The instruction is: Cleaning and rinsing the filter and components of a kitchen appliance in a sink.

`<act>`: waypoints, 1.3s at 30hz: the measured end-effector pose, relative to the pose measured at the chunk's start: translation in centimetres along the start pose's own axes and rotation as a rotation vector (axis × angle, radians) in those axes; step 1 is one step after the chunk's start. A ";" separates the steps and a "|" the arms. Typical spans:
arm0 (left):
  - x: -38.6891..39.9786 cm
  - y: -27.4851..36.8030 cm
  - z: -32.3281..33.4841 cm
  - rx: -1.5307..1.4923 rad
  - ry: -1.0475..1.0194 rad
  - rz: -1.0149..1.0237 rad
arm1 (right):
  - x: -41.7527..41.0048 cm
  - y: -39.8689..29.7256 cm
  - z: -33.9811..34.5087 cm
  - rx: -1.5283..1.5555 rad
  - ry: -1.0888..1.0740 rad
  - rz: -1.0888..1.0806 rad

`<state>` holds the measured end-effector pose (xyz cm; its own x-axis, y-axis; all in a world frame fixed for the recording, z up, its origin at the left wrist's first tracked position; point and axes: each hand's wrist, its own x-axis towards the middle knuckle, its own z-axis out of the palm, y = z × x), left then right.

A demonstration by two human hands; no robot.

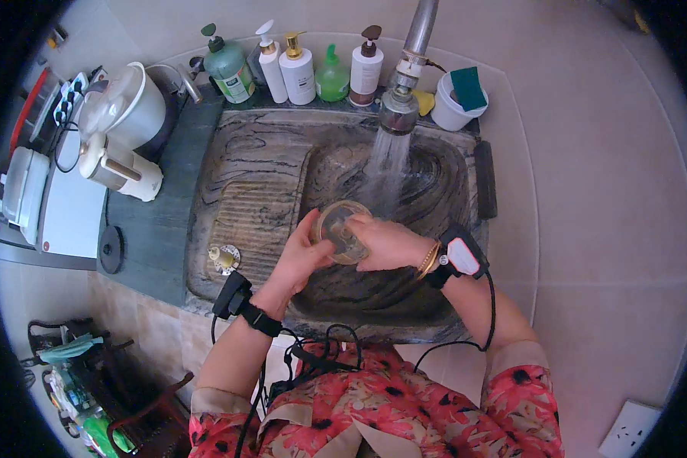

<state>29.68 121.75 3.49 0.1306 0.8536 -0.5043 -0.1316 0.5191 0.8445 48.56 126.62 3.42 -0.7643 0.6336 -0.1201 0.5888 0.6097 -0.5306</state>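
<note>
Both my hands hold a round, see-through bowl or cup (342, 216) over the front part of the stone sink basin (372, 297). My left hand (306, 252) grips its left side, thumb at the rim. The fingers of my right hand (386, 240) reach into it and over its right side. Beyond the bowl, water sprays down from the metal faucet (399, 111) into the basin. What my right fingertips touch inside the bowl cannot be made out.
Pump bottles (297, 77) line the back ledge, beside a white tub with a green scouring pad (467, 89). A small pale bottle (223, 257) lies on the ribbed drainboard (257, 212). Kitchen appliances (120, 166) stand at left. Cables hang from my wrist straps.
</note>
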 end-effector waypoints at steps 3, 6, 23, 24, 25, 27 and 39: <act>0.1 -0.1 0.0 -0.042 -0.013 -0.001 | 0.3 -0.1 -0.7 0.220 0.120 -0.090; 0.1 -0.2 0.4 -0.014 -0.021 0.031 | 0.5 -1.6 -3.2 0.145 -0.131 0.056; 1.4 -2.2 0.7 0.023 -0.101 0.113 | 1.8 -2.4 -3.3 -0.185 -0.381 0.182; 1.3 -2.0 0.9 -0.001 -0.091 0.131 | 1.7 -2.4 -3.3 -0.185 -0.381 0.184; 1.5 -2.2 0.9 -0.001 -0.092 0.131 | 1.6 -2.4 -3.2 -0.188 -0.359 0.162; 1.8 -2.3 0.8 0.087 -0.094 0.189 | 1.5 -2.2 -3.0 -0.190 -0.338 0.141; 1.4 -2.0 1.6 0.051 -0.082 0.096 | 0.1 -1.2 -3.1 -0.186 -0.363 0.177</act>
<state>31.72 121.88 1.41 0.1998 0.8917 -0.4062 -0.0970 0.4306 0.8973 48.57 127.43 6.66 -0.6703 0.5479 -0.5004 0.7312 0.6028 -0.3194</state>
